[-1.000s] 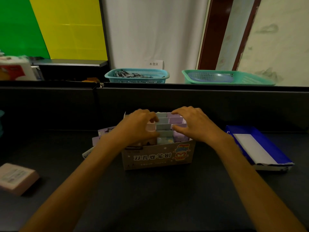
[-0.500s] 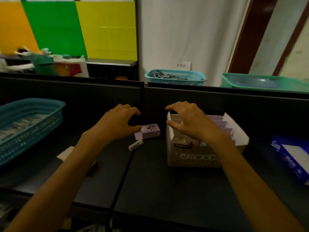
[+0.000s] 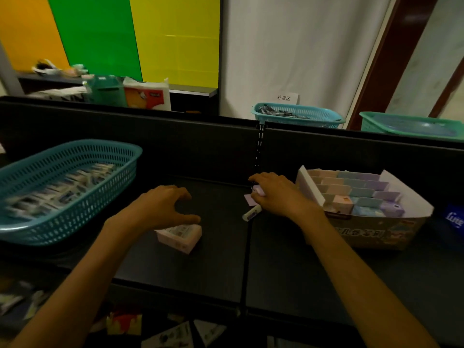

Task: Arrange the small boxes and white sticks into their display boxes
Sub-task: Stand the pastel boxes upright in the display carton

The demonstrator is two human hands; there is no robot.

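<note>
A cardboard display box with rows of small pastel boxes stands at the right of the dark table. Just left of it, my right hand lies over a small purple box, fingers curled round it. A white stick lies on the table right beside that hand. My left hand hovers with loosely curled fingers above a pink box and holds nothing.
A teal basket with several white sticks sits at the left. A dark partition wall runs behind the table, with two more baskets beyond it. A blue pack lies at the far right. Papers lie on the floor below.
The view has swung left. My right hand left the display box and went down onto the small purple box. My left hand moved left, over the pink box.
</note>
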